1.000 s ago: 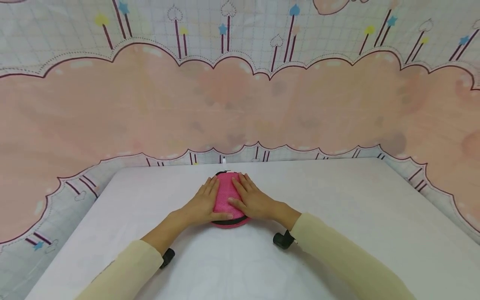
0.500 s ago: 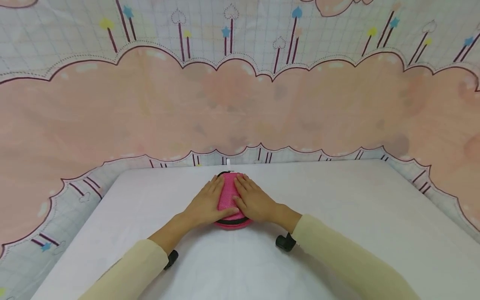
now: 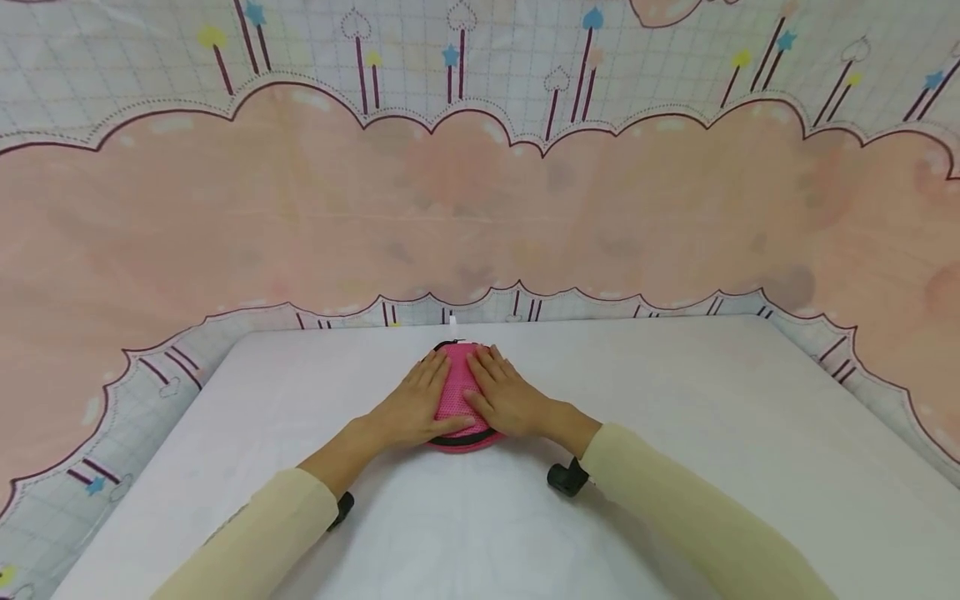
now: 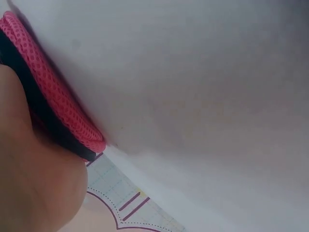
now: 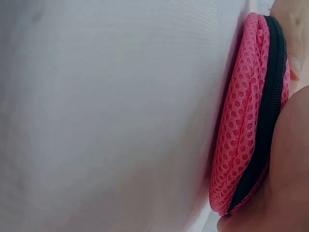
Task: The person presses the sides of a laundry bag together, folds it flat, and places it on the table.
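A pink mesh pouch (image 3: 454, 392) with a black zipper band around its side lies on the white table, a little beyond the middle. My left hand (image 3: 408, 410) rests on its left side, fingers straight and pointing away, thumb across the near part. On the right side, my right hand (image 3: 513, 400) presses flat with its fingers extended. A strip of pink mesh shows between the two hands. The left wrist view catches the pouch's rounded edge (image 4: 58, 96) beside my hand. In the right wrist view, the zipper (image 5: 270, 111) runs along the pouch beneath my hand.
The white tabletop (image 3: 675, 400) spreads around the pouch on all sides. A small white tag (image 3: 453, 321) stands up just behind the pouch. Behind the table hangs a peach and white printed cloth (image 3: 480, 208). Black wrist cameras (image 3: 567, 477) sit under both cuffs.
My left hand has shifted slightly inward over the pouch, its thumb now angled further away from me, and the gap between the hands is narrower. The right hand has barely moved.
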A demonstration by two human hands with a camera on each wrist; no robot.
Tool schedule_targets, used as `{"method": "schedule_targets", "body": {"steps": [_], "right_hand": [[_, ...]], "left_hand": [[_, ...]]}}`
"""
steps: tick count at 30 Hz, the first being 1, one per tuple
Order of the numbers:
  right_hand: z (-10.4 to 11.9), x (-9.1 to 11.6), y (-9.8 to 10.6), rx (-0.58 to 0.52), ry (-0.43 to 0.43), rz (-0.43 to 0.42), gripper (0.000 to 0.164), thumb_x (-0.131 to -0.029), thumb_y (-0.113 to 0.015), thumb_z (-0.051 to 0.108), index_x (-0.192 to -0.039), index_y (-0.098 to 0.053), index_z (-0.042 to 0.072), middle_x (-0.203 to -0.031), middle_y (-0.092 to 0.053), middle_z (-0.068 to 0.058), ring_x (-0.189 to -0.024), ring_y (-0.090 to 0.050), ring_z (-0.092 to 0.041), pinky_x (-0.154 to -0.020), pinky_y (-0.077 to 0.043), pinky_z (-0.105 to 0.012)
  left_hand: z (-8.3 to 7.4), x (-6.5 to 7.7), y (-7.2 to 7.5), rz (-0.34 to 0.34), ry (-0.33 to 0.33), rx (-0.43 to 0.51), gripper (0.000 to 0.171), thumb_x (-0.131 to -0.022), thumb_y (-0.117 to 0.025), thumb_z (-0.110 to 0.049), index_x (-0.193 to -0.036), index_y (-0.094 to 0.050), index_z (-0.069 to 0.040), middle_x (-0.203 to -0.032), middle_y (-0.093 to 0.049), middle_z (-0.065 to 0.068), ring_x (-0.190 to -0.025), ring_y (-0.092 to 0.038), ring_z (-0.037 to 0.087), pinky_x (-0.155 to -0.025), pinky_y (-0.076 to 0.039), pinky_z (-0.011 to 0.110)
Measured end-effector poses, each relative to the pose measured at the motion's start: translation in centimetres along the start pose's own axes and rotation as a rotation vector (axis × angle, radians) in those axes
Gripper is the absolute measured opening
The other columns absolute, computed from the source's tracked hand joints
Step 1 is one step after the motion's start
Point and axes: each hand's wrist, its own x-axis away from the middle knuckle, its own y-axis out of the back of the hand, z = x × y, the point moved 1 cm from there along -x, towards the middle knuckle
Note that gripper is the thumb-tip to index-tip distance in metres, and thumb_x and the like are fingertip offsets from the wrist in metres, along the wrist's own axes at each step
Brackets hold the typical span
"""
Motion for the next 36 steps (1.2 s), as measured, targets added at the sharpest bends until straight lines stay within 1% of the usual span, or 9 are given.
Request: {"method": "schedule_targets", "body": {"steps": [5,10,16,19,22,25,29,32,36], "right_hand": [[-0.16,-0.29,0.08,0.021,0.000,0.042,0.066,-0.104,-0.030,0.039,-0.151,-0.012,-0.002,-0.156,-0.002,-0.025,-0.142,0.001,-0.044,-0.114,-0.007,-0.051],[-0.07,-0.51,0.24,-0.012,-0.002,0.067,0.066,-0.103,-0.032,0.039,-0.151,-0.011,-0.002,-0.156,-0.001,-0.026,-0.141,0.003,-0.045,-0.114,-0.007,-0.052],[-0.14,-0.75,0.24,-0.044,-0.014,0.097,0.068,-0.103,-0.032,0.040,-0.152,-0.008,-0.001,-0.156,0.003,-0.025,-0.141,0.007,-0.043,-0.113,-0.005,-0.053],[-0.17,-0.80,0.34,-0.043,-0.015,0.119,0.068,-0.104,-0.031,0.040,-0.152,-0.006,-0.002,-0.156,0.005,-0.025,-0.141,0.008,-0.043,-0.113,-0.005,-0.053],[-0.18,-0.91,0.42,-0.049,-0.018,0.126,0.069,-0.103,-0.031,0.040,-0.152,-0.005,-0.001,-0.156,0.006,-0.025,-0.141,0.008,-0.043,-0.114,-0.004,-0.052],[-0.19,-0.96,0.27,-0.048,-0.028,0.116,0.068,-0.103,-0.032,0.040,-0.152,-0.007,-0.001,-0.156,0.003,-0.024,-0.142,0.007,-0.043,-0.114,-0.004,-0.051],[-0.21,-0.75,-0.34,-0.026,-0.041,0.108,0.069,-0.103,-0.032,0.043,-0.152,-0.011,0.000,-0.156,-0.002,-0.024,-0.142,0.002,-0.042,-0.114,-0.006,-0.050],[-0.24,-0.53,-0.55,0.009,-0.029,0.086,0.068,-0.103,-0.031,0.043,-0.152,-0.013,0.000,-0.156,-0.003,-0.025,-0.142,0.000,-0.042,-0.115,-0.005,-0.048],[-0.34,-0.43,0.01,0.074,0.007,0.029,0.066,-0.103,-0.030,0.042,-0.151,-0.016,-0.002,-0.157,-0.006,-0.022,-0.143,0.000,-0.038,-0.115,-0.004,-0.043]], "left_hand": [[-0.10,0.00,0.24,0.015,-0.025,-0.042,0.095,-0.092,-0.051,-0.056,-0.145,-0.018,0.015,-0.152,-0.014,0.030,-0.141,-0.010,0.043,-0.114,-0.012,0.050],[-0.15,0.01,0.31,0.042,-0.016,-0.083,0.094,-0.093,-0.050,-0.057,-0.144,-0.018,0.016,-0.152,-0.014,0.031,-0.141,-0.009,0.045,-0.113,-0.012,0.051],[-0.15,-0.04,0.21,0.045,-0.025,-0.136,0.095,-0.093,-0.048,-0.058,-0.144,-0.020,0.016,-0.151,-0.016,0.033,-0.140,-0.010,0.046,-0.113,-0.014,0.051],[0.01,-0.10,0.16,0.042,-0.040,-0.133,0.096,-0.092,-0.047,-0.060,-0.143,-0.020,0.017,-0.150,-0.016,0.034,-0.140,-0.010,0.047,-0.112,-0.014,0.053],[0.40,-0.17,0.02,0.035,-0.049,-0.103,0.097,-0.092,-0.045,-0.062,-0.143,-0.020,0.017,-0.150,-0.016,0.034,-0.140,-0.010,0.047,-0.112,-0.014,0.053],[0.71,-0.20,-0.20,0.028,-0.045,-0.032,0.098,-0.091,-0.047,-0.062,-0.144,-0.020,0.016,-0.151,-0.017,0.033,-0.140,-0.010,0.046,-0.113,-0.013,0.053],[0.75,-0.03,-0.59,0.022,-0.018,0.060,0.097,-0.090,-0.053,-0.059,-0.144,-0.021,0.015,-0.151,-0.019,0.030,-0.141,-0.012,0.044,-0.113,-0.013,0.051],[0.77,0.21,-0.56,0.006,-0.007,0.084,0.097,-0.088,-0.056,-0.058,-0.145,-0.022,0.013,-0.152,-0.020,0.027,-0.142,-0.012,0.041,-0.114,-0.014,0.048],[0.72,0.28,0.18,-0.004,-0.008,0.096,0.100,-0.086,-0.058,-0.059,-0.146,-0.019,0.011,-0.154,-0.015,0.025,-0.143,-0.010,0.039,-0.114,-0.012,0.047]]}}
